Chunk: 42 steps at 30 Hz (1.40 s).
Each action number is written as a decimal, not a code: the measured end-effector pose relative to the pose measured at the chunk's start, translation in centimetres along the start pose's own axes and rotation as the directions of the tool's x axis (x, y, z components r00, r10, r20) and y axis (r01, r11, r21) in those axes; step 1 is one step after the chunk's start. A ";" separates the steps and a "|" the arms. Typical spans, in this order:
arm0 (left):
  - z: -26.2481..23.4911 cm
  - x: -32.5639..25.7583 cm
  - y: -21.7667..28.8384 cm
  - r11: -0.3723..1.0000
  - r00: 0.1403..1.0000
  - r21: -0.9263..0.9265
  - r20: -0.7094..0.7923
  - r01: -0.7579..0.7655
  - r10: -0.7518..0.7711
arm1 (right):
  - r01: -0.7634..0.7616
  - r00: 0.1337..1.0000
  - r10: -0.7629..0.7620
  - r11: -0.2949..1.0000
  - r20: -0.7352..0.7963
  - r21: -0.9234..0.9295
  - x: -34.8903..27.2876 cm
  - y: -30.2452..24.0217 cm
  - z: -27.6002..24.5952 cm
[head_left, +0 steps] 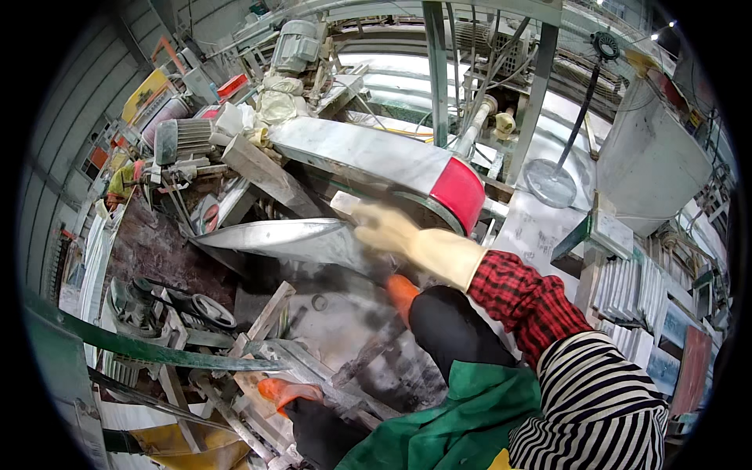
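My right hand (411,243) wears a pale yellow glove and reaches out from a red plaid sleeve under a striped oversleeve. Its fingers close around a small pale stone piece (345,203), held against the edge of a wheel with a red guard (458,192). A grey metal trough (286,237) runs to the left just under the hand. My left hand is out of sight. My orange boots (402,294) and green apron (470,415) show below.
A grey motor (296,43) and cluttered machine parts fill the far left. On the right stands a large grey tank (650,164), with stacked pale tiles (627,290) below it. Green steel posts (436,70) rise behind the wheel. Wet, dirty floor with metal frames lies underfoot.
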State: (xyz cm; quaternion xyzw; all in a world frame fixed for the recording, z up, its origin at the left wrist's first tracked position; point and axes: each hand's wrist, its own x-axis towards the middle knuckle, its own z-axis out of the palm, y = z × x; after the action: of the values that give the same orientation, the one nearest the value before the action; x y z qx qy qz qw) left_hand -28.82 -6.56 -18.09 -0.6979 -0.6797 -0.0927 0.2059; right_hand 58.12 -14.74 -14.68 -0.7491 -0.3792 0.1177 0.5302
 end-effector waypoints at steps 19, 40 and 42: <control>-0.3 0.2 1.0 0.996 0.995 -0.034 0.056 0.081 -0.079 | 0.341 0.414 0.334 0.806 0.847 -0.484 -5.9 -0.6 18.6; -5.0 -1.9 2.9 0.332 0.430 -0.815 -0.114 0.475 -0.896 | 0.345 0.450 0.113 0.893 0.886 -0.289 -5.7 -3.7 12.9; -5.5 -2.2 2.6 0.284 0.449 -0.856 -0.069 0.432 -0.891 | 0.389 0.443 0.134 0.862 0.886 -0.325 -5.9 -3.2 13.2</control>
State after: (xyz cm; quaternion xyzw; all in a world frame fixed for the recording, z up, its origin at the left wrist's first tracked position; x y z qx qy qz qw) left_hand -25.57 -10.81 -14.47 -0.2799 -0.7215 -0.6329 0.0244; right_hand 45.04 -9.05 -18.54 -0.6497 -0.6728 0.3498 0.0542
